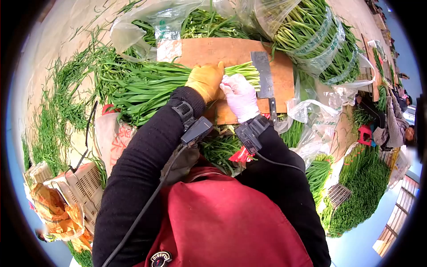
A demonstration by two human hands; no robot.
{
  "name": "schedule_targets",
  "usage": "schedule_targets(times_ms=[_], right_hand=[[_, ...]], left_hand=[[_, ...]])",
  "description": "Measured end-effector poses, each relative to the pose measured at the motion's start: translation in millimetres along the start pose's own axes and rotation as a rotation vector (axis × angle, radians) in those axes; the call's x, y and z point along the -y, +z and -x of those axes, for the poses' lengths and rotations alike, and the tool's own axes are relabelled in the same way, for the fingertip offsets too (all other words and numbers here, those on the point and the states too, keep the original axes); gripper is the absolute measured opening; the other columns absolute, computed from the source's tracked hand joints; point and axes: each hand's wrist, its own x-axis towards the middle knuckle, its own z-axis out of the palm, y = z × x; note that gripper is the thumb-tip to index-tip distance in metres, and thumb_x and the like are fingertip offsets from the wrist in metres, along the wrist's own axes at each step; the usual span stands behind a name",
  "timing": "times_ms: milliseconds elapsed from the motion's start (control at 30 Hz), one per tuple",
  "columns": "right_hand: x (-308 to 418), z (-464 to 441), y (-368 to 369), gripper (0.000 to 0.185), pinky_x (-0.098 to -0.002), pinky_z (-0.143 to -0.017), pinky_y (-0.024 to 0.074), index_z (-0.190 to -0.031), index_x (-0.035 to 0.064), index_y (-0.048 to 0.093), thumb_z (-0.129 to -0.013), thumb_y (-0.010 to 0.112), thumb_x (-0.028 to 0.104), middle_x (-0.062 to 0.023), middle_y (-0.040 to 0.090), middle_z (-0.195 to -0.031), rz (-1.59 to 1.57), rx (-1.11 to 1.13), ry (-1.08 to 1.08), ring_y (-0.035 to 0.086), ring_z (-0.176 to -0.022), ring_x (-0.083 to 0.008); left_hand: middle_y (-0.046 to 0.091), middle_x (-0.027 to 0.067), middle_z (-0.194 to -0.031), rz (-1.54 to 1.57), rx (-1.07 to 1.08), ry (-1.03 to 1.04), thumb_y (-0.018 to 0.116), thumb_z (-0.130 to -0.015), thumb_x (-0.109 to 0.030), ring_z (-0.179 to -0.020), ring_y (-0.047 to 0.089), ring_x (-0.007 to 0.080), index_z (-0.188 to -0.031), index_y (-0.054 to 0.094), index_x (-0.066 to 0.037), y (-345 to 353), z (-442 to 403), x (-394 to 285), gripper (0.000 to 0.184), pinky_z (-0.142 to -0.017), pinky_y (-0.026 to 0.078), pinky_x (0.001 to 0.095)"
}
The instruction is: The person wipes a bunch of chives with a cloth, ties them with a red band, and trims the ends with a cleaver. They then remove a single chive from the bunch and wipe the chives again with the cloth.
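Observation:
A bundle of long green stalks (151, 84) lies across a wooden board (211, 49), its leaves spreading left and its pale cut ends (247, 71) pointing right. My left hand (206, 82), in a yellow-orange glove, is closed around the bundle. Beside it on the right, my right hand (240, 95), in a pale pink glove, has its fingers pinched together against the stalks near the pale ends; what they pinch is too small to tell. A cleaver (263, 78) rests on the board just right of the stalk ends, its dark handle toward my body.
Behind the board are greens in clear plastic bags (167, 22). A large wrapped bundle (318, 42) stands at the upper right. Loose leaves (66, 93) cover the floor at left, near a plastic crate (82, 189). More greens (362, 191) and a person (393, 120) are at right.

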Motion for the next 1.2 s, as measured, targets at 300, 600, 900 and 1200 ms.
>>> schedule_targets(times_ms=[300, 600, 900, 1200], right_hand=[[-9, -14, 11, 0.013, -0.0274, -0.073, 0.0488, -0.086, 0.0033, 0.067, -0.077, 0.070, -0.006, -0.0045, 0.063, -0.082, -0.208, -0.116, 0.145, 0.060, -0.078, -0.0154], [-6, -18, -1, 0.030, -0.0274, -0.075, 0.0493, -0.108, 0.0059, 0.067, -0.081, 0.066, -0.006, -0.0057, 0.058, -0.091, -0.380, 0.101, 0.322, 0.058, -0.081, -0.0169], [-15, -21, -7, 0.033, -0.0296, -0.077, 0.0512, -0.110, 0.0073, 0.068, -0.079, 0.068, -0.003, -0.0095, 0.062, -0.090, -0.119, 0.110, 0.075, 0.062, -0.082, -0.0233], [-19, -27, -7, 0.017, -0.0289, -0.074, 0.0510, -0.094, 0.0047, 0.070, -0.079, 0.069, -0.003, -0.0073, 0.065, -0.083, -0.147, 0.131, 0.030, 0.063, -0.080, -0.0199]], left_hand=[[0.065, 0.0185, -0.105, -0.185, -0.274, 0.092, 0.073, -0.073, -0.048, -0.098, 0.064, 0.0350, -0.138, 0.040, 0.001, -12, -4, 2, 0.088, -0.086, 0.045, 0.0505], [0.066, 0.0172, -0.104, 0.097, 0.036, -0.033, 0.071, -0.074, -0.050, -0.099, 0.063, 0.0368, -0.129, 0.050, -0.007, -16, -13, 5, 0.073, -0.084, 0.046, 0.0481], [0.066, 0.0173, -0.107, 0.081, 0.065, -0.024, 0.070, -0.077, -0.046, -0.102, 0.063, 0.0372, -0.129, 0.048, -0.008, -18, -12, 4, 0.069, -0.086, 0.047, 0.0486], [0.066, 0.0188, -0.107, 0.097, 0.073, -0.030, 0.069, -0.076, -0.048, -0.102, 0.063, 0.0376, -0.132, 0.047, -0.007, -18, -15, 5, 0.073, -0.085, 0.047, 0.0488]])
